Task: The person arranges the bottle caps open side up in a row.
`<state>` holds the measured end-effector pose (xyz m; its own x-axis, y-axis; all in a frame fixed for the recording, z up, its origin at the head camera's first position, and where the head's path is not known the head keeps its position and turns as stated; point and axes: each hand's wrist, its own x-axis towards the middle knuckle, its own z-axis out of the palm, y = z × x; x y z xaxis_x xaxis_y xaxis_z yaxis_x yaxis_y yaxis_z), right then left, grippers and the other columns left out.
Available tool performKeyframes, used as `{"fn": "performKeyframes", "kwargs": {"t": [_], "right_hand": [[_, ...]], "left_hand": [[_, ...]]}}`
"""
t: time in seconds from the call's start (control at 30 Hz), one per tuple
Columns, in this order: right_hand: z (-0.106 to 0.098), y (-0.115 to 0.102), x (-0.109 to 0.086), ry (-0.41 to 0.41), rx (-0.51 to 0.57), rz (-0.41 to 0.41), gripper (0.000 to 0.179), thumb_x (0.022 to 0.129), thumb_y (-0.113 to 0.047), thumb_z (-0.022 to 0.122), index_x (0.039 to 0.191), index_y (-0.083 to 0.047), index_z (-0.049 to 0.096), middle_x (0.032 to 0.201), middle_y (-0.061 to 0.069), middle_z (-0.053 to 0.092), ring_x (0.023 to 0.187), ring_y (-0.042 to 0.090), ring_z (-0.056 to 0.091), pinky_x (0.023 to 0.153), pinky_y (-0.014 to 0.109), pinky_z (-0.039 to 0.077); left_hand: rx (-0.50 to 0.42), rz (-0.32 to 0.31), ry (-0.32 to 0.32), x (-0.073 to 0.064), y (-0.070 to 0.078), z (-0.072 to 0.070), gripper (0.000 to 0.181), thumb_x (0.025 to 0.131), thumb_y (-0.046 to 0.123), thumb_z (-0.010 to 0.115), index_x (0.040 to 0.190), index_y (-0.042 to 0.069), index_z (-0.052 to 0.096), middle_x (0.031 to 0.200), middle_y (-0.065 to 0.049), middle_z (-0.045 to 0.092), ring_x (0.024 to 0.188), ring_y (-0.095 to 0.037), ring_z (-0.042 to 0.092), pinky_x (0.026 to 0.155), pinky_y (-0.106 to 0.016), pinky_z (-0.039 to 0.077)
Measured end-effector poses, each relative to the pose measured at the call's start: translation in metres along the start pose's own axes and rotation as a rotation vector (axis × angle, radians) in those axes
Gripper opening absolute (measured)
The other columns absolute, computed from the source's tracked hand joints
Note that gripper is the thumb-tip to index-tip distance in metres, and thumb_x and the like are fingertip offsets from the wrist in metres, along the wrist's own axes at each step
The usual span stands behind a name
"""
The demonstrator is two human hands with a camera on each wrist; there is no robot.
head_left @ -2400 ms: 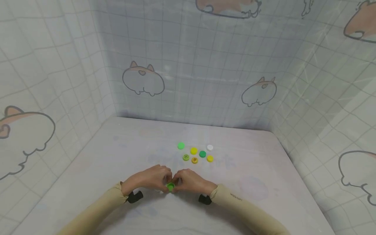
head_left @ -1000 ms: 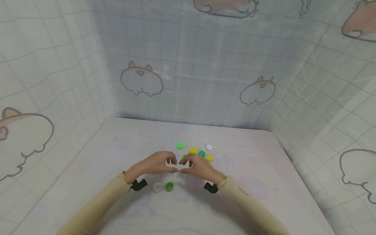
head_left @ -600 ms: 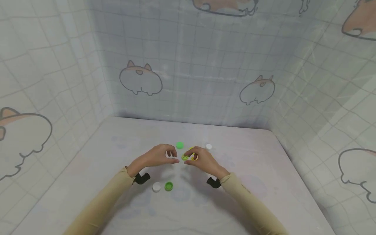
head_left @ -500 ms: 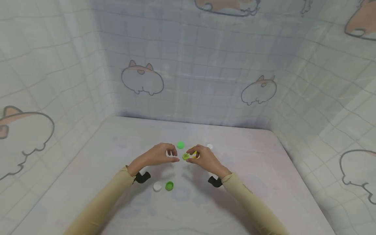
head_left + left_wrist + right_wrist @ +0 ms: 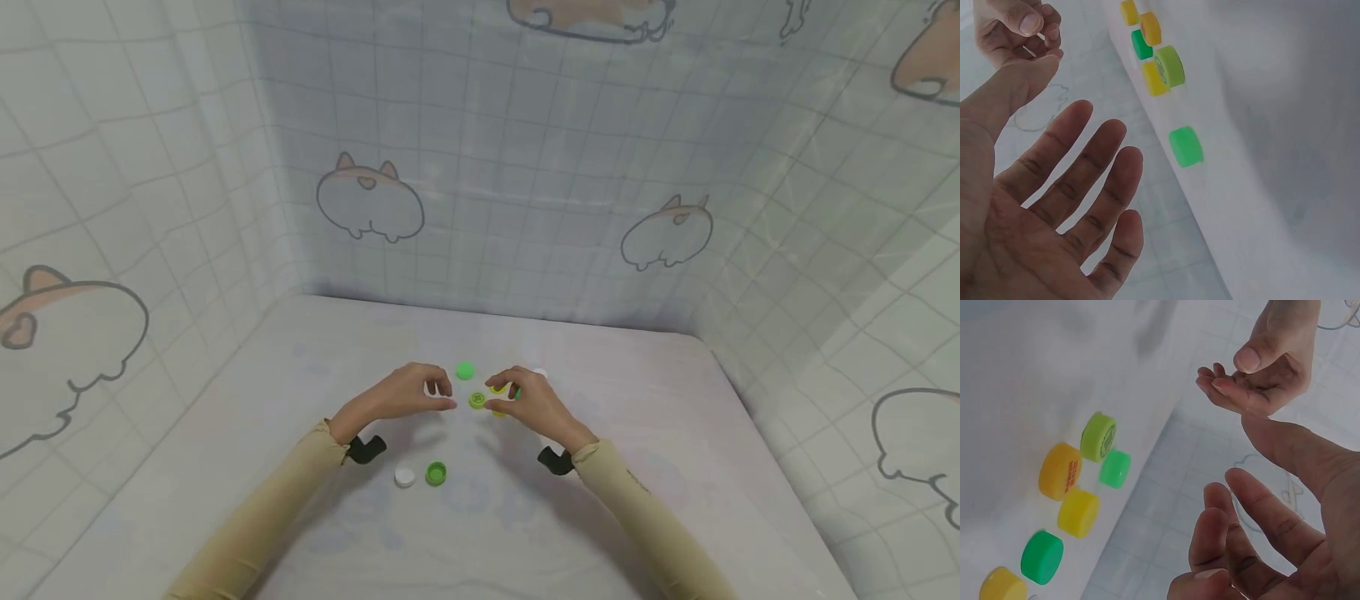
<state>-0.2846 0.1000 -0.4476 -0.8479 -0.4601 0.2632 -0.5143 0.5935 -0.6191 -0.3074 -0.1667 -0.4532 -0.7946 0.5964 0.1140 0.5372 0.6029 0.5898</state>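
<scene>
My left hand (image 5: 408, 392) hovers over the table with its fingers loosely bent and nothing in them. In the left wrist view its fingers (image 5: 1107, 150) are spread apart. My right hand (image 5: 534, 406), also holding nothing, hangs over the group of bottle caps and partly covers them in the head view. Between the two hands lies a lime-green cap (image 5: 477, 401) with a printed top. Beside it in the right wrist view are an orange cap (image 5: 1060, 471) with red print, a yellow cap (image 5: 1079, 512) and a bright green cap (image 5: 1115, 469).
Nearer the person, a white cap (image 5: 405, 477) sits beside a green cap (image 5: 437, 473) whose hollow side faces up. A dark green cap (image 5: 1042, 557) and another yellow cap (image 5: 1002, 586) extend the far group. Patterned cloth walls (image 5: 480, 167) enclose the table (image 5: 637, 517).
Both hands held the green cap near the front at first. They let it go beside the white cap, moved forward to the far caps, and have drawn slightly apart.
</scene>
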Motion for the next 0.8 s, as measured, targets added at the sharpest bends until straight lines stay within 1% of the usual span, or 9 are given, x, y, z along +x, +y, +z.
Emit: {"fn": "performKeyframes", "kwargs": {"t": [0.17, 0.27, 0.43, 0.5, 0.6, 0.67, 0.77, 0.8], "right_hand": [[0.0, 0.002, 0.002, -0.017, -0.002, -0.004, 0.028, 0.082, -0.023, 0.078, 0.109, -0.016, 0.071, 0.108, 0.008, 0.068, 0.079, 0.018, 0.058, 0.063, 0.023, 0.048], [-0.002, 0.003, 0.004, -0.028, 0.003, 0.001, 0.029, 0.082, -0.022, 0.077, 0.11, -0.016, 0.071, 0.11, 0.01, 0.068, 0.08, 0.018, 0.058, 0.063, 0.024, 0.048], [-0.001, 0.005, 0.009, -0.048, -0.003, 0.015, 0.031, 0.083, -0.022, 0.077, 0.112, -0.015, 0.07, 0.112, 0.012, 0.067, 0.081, 0.018, 0.058, 0.063, 0.023, 0.048], [0.0, 0.007, 0.012, -0.055, -0.007, 0.019, 0.031, 0.083, -0.022, 0.077, 0.113, -0.015, 0.07, 0.111, 0.011, 0.066, 0.081, 0.018, 0.058, 0.062, 0.023, 0.049], [0.002, 0.009, 0.015, -0.072, -0.001, 0.036, 0.033, 0.084, -0.023, 0.076, 0.114, -0.012, 0.069, 0.111, 0.009, 0.066, 0.081, 0.018, 0.057, 0.062, 0.023, 0.049], [0.004, 0.011, 0.018, -0.087, 0.001, 0.052, 0.035, 0.084, -0.023, 0.076, 0.115, -0.01, 0.069, 0.111, 0.007, 0.066, 0.081, 0.017, 0.057, 0.062, 0.024, 0.049], [0.007, 0.014, 0.021, -0.107, 0.008, 0.078, 0.036, 0.084, -0.022, 0.076, 0.116, -0.008, 0.069, 0.111, 0.007, 0.065, 0.081, 0.016, 0.056, 0.063, 0.024, 0.05], [0.008, 0.015, 0.023, -0.11, 0.009, 0.085, 0.035, 0.084, -0.021, 0.076, 0.116, -0.007, 0.069, 0.111, 0.007, 0.065, 0.081, 0.017, 0.056, 0.064, 0.025, 0.051]], "left_hand": [[-0.031, -0.021, -0.022, 0.001, -0.003, 0.001, 0.02, 0.086, 0.044, 0.071, 0.092, 0.025, 0.068, 0.092, 0.012, 0.066, 0.09, -0.012, 0.058, 0.076, -0.03, 0.048], [-0.035, -0.022, -0.027, 0.004, -0.005, 0.002, 0.02, 0.086, 0.042, 0.071, 0.091, 0.024, 0.068, 0.091, 0.011, 0.067, 0.087, -0.011, 0.058, 0.074, -0.029, 0.048], [-0.029, -0.034, -0.046, 0.014, -0.007, 0.004, 0.018, 0.085, 0.037, 0.073, 0.091, 0.021, 0.069, 0.089, 0.011, 0.067, 0.084, -0.01, 0.06, 0.073, -0.028, 0.049], [-0.025, -0.039, -0.062, 0.019, -0.006, 0.004, 0.021, 0.085, 0.036, 0.074, 0.094, 0.017, 0.07, 0.09, 0.01, 0.067, 0.084, -0.01, 0.06, 0.072, -0.028, 0.049], [-0.03, -0.037, -0.076, 0.027, -0.004, 0.004, 0.026, 0.085, 0.031, 0.074, 0.1, 0.01, 0.071, 0.093, 0.006, 0.069, 0.084, -0.01, 0.06, 0.072, -0.028, 0.05], [-0.031, -0.031, -0.079, 0.032, -0.002, 0.003, 0.03, 0.085, 0.028, 0.075, 0.104, 0.006, 0.07, 0.097, 0.0, 0.07, 0.085, -0.011, 0.061, 0.072, -0.029, 0.05], [-0.021, -0.026, -0.078, 0.038, -0.001, 0.004, 0.031, 0.085, 0.024, 0.074, 0.109, 0.004, 0.069, 0.1, -0.007, 0.071, 0.084, -0.012, 0.061, 0.072, -0.029, 0.05], [-0.014, -0.027, -0.08, 0.04, -0.001, 0.005, 0.032, 0.085, 0.024, 0.074, 0.11, 0.004, 0.069, 0.101, -0.008, 0.071, 0.084, -0.012, 0.061, 0.072, -0.029, 0.05]]}}
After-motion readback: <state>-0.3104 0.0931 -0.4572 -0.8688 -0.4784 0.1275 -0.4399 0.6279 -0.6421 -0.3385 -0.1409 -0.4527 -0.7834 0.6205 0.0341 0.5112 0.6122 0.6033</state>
